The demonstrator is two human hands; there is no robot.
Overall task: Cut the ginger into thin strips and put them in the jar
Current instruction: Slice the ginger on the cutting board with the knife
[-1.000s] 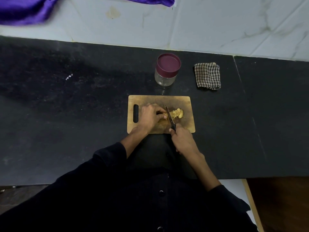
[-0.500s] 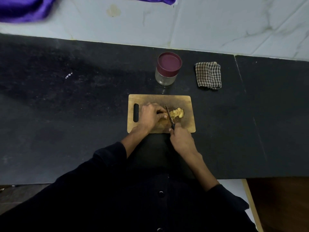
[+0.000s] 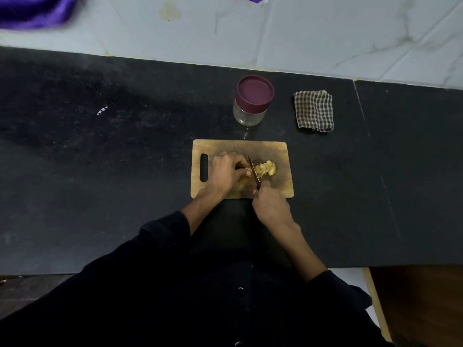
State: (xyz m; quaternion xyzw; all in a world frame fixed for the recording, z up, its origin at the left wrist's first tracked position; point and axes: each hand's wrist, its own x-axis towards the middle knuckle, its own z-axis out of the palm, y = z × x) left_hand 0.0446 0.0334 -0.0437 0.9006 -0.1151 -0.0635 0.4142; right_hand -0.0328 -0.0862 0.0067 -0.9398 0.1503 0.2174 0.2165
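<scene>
Little had moved over the last second: the knife (image 3: 253,171) sat at almost the same spot on the ginger, its blade only slightly shifted, and both hands kept their places on the wooden cutting board (image 3: 281,151).

At this moment the left hand (image 3: 226,171) lay curled over the uncut end of the ginger, fingertips pinning it just left of the blade. The right hand (image 3: 270,204) was wrapped round the knife handle at the board's near edge, the blade running away from the person and leaning slightly left. A pale row of cut ginger slices (image 3: 266,169) lay touching the blade's right side, strung out toward the board's right end.

The root's long axis ran left to right, so the blade crossed it; the uncut part lay under the left hand, and I judged the next cut would call for those fingertips to retreat leftward.

Beyond the board's far edge stood the glass jar (image 3: 248,116), its maroon lid (image 3: 254,92) on, so it would need opening before any strips went in. It seemed nearer the right hand.
</scene>
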